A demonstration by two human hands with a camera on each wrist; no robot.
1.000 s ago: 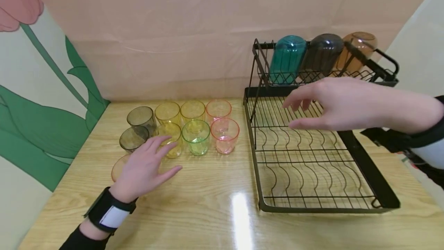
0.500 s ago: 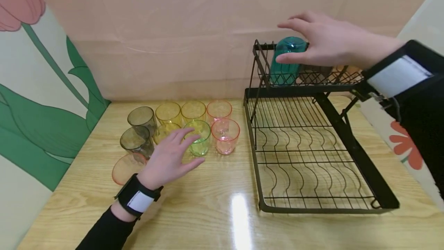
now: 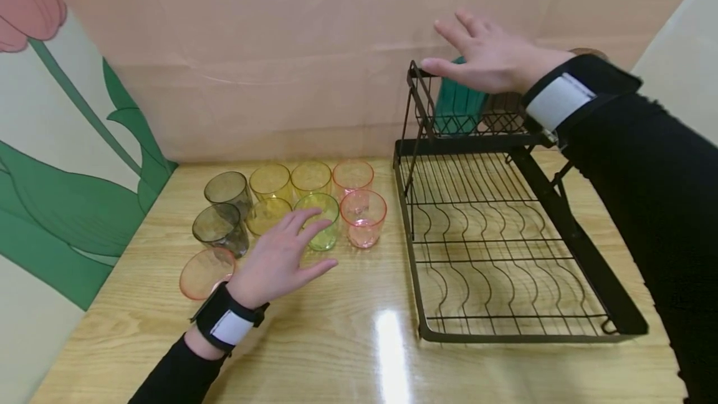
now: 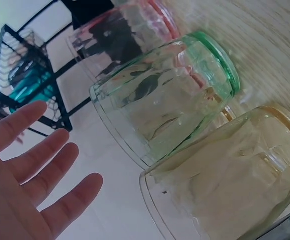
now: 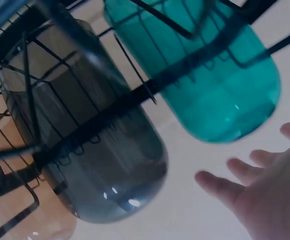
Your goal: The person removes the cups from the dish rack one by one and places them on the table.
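Observation:
My right hand [image 3: 485, 58], fingers spread and holding nothing, is over the upper tier of a black dish rack [image 3: 533, 336]. Just beneath it a teal glass [image 5: 224, 90] stands upside down, with a gap between them in the right wrist view. A dark grey glass [image 5: 100, 150] and an amber glass [image 5: 10, 195] stand inverted beside it, partly hidden by my arm in the head view. My left hand [image 3: 280, 260] hovers with loose, extended fingers by the upright green glass [image 4: 164, 95]. A yellow glass [image 4: 229, 180] and a pink glass [image 3: 364, 223] flank that one.
More upright tumblers cluster on the wooden table [image 3: 348, 341]: two smoky ones [image 3: 219, 226], further yellow ones [image 3: 311, 173] and another pink one [image 3: 353, 173]. A reddish glass [image 3: 204, 273] stands near my left wrist. The rack's wire lower tier takes up the right side.
My right hand has risen from above the lower tier to over the teal glass, its fingers spreading. My left hand has shifted right, from the yellow glass to beside the green one.

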